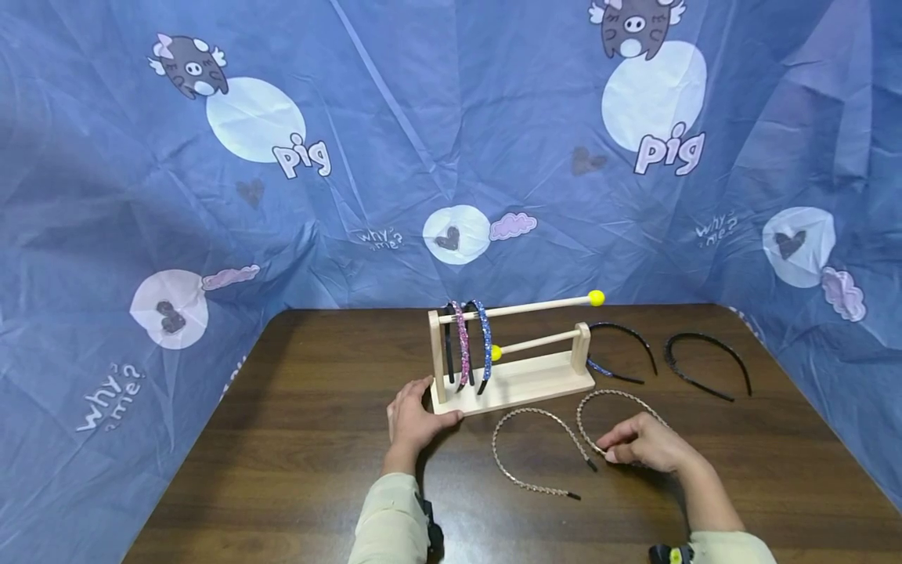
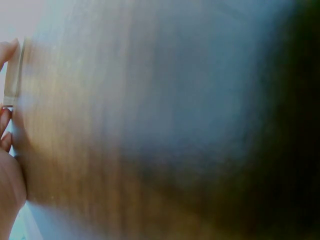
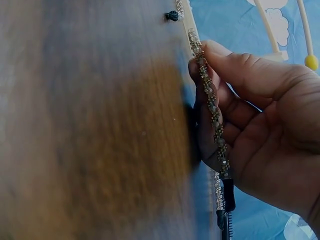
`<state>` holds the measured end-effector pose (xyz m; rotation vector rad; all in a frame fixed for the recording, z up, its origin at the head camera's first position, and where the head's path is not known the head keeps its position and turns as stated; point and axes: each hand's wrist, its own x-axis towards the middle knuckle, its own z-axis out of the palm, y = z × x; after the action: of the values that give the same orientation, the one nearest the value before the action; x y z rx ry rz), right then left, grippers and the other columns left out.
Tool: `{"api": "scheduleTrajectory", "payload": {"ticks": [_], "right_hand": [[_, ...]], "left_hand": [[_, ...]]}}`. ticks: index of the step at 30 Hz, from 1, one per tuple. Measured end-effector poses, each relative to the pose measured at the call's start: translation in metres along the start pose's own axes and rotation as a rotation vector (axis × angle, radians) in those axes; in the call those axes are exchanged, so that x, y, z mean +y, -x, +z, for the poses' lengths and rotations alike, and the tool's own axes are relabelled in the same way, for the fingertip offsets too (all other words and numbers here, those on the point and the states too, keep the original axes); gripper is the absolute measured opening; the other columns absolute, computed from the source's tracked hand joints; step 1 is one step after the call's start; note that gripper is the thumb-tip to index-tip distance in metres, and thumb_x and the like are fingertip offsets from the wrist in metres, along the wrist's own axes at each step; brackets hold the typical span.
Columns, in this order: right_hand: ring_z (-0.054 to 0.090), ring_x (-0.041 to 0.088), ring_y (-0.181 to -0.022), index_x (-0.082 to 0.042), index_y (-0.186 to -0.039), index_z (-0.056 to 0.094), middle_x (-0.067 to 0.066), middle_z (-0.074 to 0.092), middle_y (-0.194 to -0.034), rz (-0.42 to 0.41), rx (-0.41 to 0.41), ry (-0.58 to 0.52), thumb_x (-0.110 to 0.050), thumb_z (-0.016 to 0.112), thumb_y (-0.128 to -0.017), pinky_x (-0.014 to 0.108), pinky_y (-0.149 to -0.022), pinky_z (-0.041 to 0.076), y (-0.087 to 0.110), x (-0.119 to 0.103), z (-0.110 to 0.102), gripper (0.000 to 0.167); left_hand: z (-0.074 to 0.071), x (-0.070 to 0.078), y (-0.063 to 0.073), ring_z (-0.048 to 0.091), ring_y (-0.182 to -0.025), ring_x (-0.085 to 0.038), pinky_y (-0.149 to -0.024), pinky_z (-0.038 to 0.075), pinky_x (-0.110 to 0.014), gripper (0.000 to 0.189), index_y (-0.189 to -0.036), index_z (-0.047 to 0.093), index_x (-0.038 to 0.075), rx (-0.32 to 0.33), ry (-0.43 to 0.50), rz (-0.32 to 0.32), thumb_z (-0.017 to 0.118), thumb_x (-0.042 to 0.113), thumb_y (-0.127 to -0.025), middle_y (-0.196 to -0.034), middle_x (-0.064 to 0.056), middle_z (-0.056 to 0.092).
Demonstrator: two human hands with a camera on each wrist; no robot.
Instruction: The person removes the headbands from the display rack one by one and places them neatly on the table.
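My left hand point(image 1: 412, 419) grips the left end of a wooden headband stand point(image 1: 539, 380), thumb along the front edge of its base. A pink glittery headband point(image 1: 463, 348) and a blue one point(image 1: 486, 341) hang on the stand's upper rod, near its left post. My right hand point(image 1: 651, 444) pinches a thin beaded headband point(image 3: 215, 112) between thumb and fingers, close over the table to the right of the stand. In the right wrist view this headband's black end tip point(image 3: 228, 195) shows below the fingers.
A second beaded headband point(image 1: 496, 439) lies in front of the stand. Behind my right hand lie a dark blue headband point(image 1: 637, 335) and a black one point(image 1: 707, 337). The rods end in yellow knobs point(image 1: 597, 298). Blue printed cloth point(image 1: 395, 157) surrounds the brown table point(image 1: 282, 470).
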<state>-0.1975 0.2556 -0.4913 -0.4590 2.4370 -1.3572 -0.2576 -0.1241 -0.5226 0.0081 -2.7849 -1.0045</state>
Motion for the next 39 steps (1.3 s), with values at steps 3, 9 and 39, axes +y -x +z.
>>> {"api": "scheduleTrajectory", "payload": {"ticks": [3, 9, 39], "right_hand": [[0.058, 0.010, -0.072, 0.006, -0.096, 0.069, 0.010, 0.068, -0.086, -0.005, -0.006, -0.032, -0.007, 0.070, -0.079, 0.024, -0.062, 0.046, 0.000, 0.001, 0.000, 0.022], [0.058, 0.010, -0.077, 0.009, -0.099, 0.067, 0.014, 0.068, -0.091, -0.050, -0.013, -0.058, -0.008, 0.069, -0.080, 0.023, -0.067, 0.046, -0.002, -0.006, -0.002, 0.025], [0.059, 0.028, -0.087, 0.010, -0.101, 0.063, 0.023, 0.063, -0.096, -0.240, 0.231, -0.106, 0.004, 0.064, -0.082, 0.028, -0.072, 0.050, -0.047, -0.120, 0.047, 0.020]], "left_hand": [[0.000, 0.000, 0.000, 0.042, -0.121, -0.029, -0.099, 0.026, -0.047, 0.089, -0.129, 0.055, 0.009, 0.003, 0.001, 0.000, 0.081, 0.050, -0.055, -0.128, -0.012, 0.053], [-0.001, 0.000, 0.001, 0.042, -0.122, -0.029, -0.099, 0.026, -0.046, 0.089, -0.129, 0.055, 0.009, 0.004, 0.008, -0.001, 0.081, 0.050, -0.055, -0.128, -0.012, 0.053], [-0.004, 0.000, 0.002, 0.039, -0.124, -0.030, -0.101, 0.022, -0.049, 0.087, -0.132, 0.052, 0.006, -0.044, 0.036, 0.000, 0.082, 0.042, -0.058, -0.130, -0.015, 0.051]]}}
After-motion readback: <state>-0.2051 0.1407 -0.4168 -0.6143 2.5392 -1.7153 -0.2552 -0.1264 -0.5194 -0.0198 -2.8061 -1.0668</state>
